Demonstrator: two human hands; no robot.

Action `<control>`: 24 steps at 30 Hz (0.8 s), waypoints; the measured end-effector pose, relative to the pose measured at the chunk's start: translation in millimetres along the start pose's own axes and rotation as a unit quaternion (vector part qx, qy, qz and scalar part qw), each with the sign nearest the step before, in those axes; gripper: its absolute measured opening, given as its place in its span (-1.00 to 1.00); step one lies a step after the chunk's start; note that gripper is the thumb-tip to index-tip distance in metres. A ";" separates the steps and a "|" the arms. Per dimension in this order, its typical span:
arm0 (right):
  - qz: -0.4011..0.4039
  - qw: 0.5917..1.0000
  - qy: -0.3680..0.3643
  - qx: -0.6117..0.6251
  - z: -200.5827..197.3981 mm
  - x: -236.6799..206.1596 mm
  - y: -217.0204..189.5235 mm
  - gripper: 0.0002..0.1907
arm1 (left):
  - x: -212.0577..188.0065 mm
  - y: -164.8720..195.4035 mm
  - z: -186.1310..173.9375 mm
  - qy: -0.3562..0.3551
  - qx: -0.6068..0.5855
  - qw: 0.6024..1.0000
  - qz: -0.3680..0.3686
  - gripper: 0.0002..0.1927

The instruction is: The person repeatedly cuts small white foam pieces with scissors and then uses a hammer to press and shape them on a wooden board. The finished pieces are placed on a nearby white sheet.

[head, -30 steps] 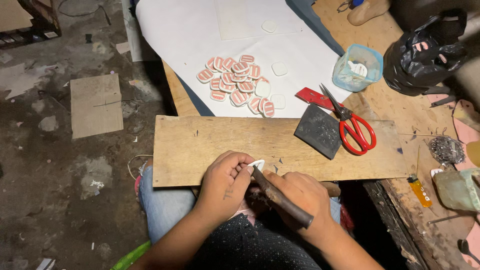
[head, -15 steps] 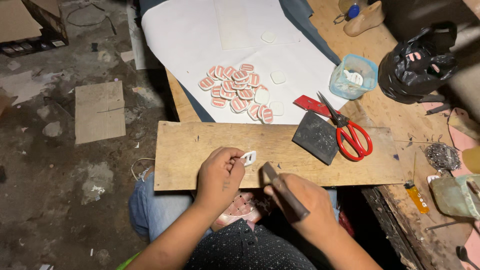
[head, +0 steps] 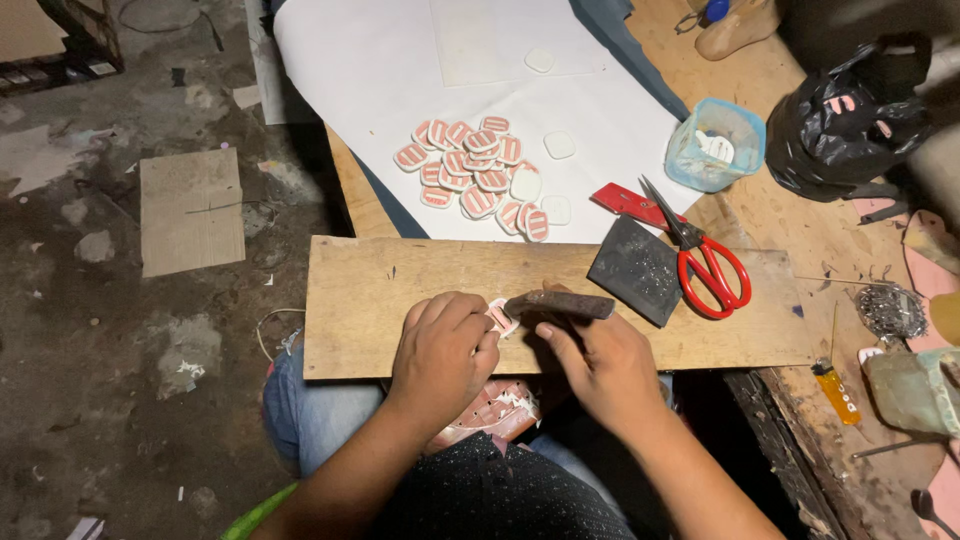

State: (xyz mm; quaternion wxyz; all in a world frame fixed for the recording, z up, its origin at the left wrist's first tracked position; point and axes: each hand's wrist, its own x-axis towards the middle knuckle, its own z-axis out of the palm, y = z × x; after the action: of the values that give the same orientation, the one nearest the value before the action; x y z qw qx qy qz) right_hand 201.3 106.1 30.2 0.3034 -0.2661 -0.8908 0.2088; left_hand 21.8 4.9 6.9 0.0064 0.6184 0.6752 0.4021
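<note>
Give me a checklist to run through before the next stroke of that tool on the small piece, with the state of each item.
1. Left hand pins the small pink and white piece against the wooden board: ok.
2. Right hand has a firm hold on the dark tool: ok.
3. Tool's working end meets the piece: cannot tell, the contact spot is too small to see.
4. Left fingertips out of the tool's path: not ok, they sit right beside its tip.
5. Red scissors and dark pad lie apart from the hands: ok.
6. Pile of finished pieces on the white sheet lies beyond the board: ok.
</note>
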 end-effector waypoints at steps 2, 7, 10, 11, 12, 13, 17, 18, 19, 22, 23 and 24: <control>-0.007 1.000 -0.024 0.001 -0.8 -0.5 -5.3 -0.63 | -0.4 -0.1 -0.4 -0.004 -0.004 1.000 -0.001 -0.92; 0.033 0.992 -0.118 -0.030 -14.0 2.3 -10.7 -0.47 | -1.5 1.0 -2.8 0.000 -0.012 1.000 0.004 -0.93; -0.007 0.995 -0.080 -0.056 -14.1 8.8 -10.4 -0.55 | -0.1 0.0 -2.9 -0.001 -0.012 1.000 0.009 -0.93; -0.004 0.995 -0.085 -0.044 -12.9 9.8 -11.1 -0.56 | 0.1 -0.1 -2.6 -0.005 -0.014 1.000 0.006 -0.93; -0.002 0.996 -0.090 -0.030 -9.7 10.4 -12.7 -0.56 | -0.5 -0.5 -3.0 -0.010 -0.014 1.000 0.002 -0.92; 0.001 0.995 -0.095 -0.015 -8.2 10.9 -13.8 -0.57 | -0.9 -0.8 -3.3 -0.010 -0.015 1.000 0.003 -0.92; 0.011 0.991 -0.133 -0.028 -15.1 7.4 -14.3 -0.55 | -2.2 -1.2 -3.5 -0.009 -0.012 1.000 0.002 -0.91; -0.015 0.992 -0.119 -0.026 -17.7 8.8 -11.9 -0.57 | -2.2 -0.4 -2.9 -0.008 -0.011 1.000 0.000 -0.91; -0.041 0.993 -0.106 -0.024 -19.3 9.5 -10.3 -0.59 | -2.7 0.6 -2.7 -0.008 -0.009 1.000 0.000 -0.91; 0.028 0.991 -0.120 -0.044 -20.1 7.2 -9.8 -0.57 | -3.8 2.7 -2.8 -0.008 -0.003 1.000 0.001 -0.91; 0.032 0.994 -0.102 -0.037 -17.5 5.8 -11.0 -0.57 | -4.7 3.3 -3.4 -0.012 -0.001 1.000 -0.001 -0.91; 0.036 0.995 -0.083 -0.030 -14.1 4.4 -12.3 -0.58 | -5.2 4.0 -3.4 -0.015 0.000 1.000 -0.002 -0.91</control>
State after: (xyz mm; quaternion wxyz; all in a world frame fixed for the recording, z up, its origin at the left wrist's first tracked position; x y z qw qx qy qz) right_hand 203.3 102.2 49.0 0.2126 -0.2890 -0.9084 0.2145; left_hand 24.6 -1.7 8.8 0.0173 0.6233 0.6760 0.3928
